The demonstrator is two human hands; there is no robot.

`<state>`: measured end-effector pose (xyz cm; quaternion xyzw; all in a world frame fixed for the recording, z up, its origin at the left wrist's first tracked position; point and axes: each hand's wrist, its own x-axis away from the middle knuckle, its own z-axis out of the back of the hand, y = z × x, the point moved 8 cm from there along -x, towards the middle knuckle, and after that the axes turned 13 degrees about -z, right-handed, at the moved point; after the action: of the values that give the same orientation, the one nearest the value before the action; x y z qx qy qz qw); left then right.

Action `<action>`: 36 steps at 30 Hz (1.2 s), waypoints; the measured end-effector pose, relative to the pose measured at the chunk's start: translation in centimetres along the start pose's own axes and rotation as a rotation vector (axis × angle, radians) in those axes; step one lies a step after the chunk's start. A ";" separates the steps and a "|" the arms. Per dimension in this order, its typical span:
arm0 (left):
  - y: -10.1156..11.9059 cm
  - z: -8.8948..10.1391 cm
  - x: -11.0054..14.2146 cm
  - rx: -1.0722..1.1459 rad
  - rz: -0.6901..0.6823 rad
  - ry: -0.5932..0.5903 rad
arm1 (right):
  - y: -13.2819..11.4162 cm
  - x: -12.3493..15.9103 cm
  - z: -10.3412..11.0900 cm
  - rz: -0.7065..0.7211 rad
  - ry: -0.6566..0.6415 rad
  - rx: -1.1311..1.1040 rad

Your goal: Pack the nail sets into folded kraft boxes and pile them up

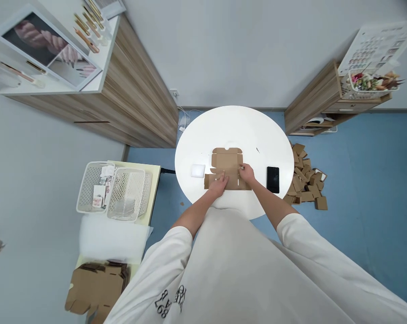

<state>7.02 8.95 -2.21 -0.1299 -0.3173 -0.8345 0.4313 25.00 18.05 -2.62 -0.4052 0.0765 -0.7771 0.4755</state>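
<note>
An unfolded brown cardboard box blank (226,160) lies flat on the white round table (203,130) in front of me. My left hand (219,185) rests on its lower part, fingers stretched out against the cardboard. At the blank's right side, my right hand (246,173) is closed, its fingers pinched at the edge; the exact grip is too small to make out. A small white padded packet (198,170) lies left of the blank. To the right of my right hand is a black tablet (273,179).
Small folded cardboard boxes (305,177) are heaped on the floor right of the table. On a side table at left stand white baskets (95,186), white wrapping sheets (112,237) and stacked flat box blanks (97,288). A wooden cabinet (139,81) stands at back left.
</note>
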 end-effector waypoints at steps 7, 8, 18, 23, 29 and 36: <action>0.3 0.7 0.3 -0.006 0.022 -0.004 | 0.3 0.7 1.6 -0.063 0.014 -0.109; 0.4 0.8 0.4 -0.004 0.023 -0.005 | 0.3 0.9 1.8 -0.065 0.011 -0.096; 0.4 0.7 0.9 0.099 -0.003 0.066 | -1.2 5.8 0.6 0.157 0.107 0.367; 0.2 0.3 1.1 0.079 -0.025 0.068 | -0.6 9.0 -4.3 0.234 -0.216 0.575; 0.4 0.2 1.3 0.072 -0.031 0.091 | -0.2 9.7 -5.3 0.179 -0.202 0.662; -1.6 1.7 5.9 -0.004 0.070 0.363 | -0.4 9.7 -5.4 0.148 -0.192 0.673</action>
<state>2.10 6.97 1.30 0.0112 -0.2279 -0.8294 0.5100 18.77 9.01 -0.58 -0.2907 -0.1995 -0.6804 0.6424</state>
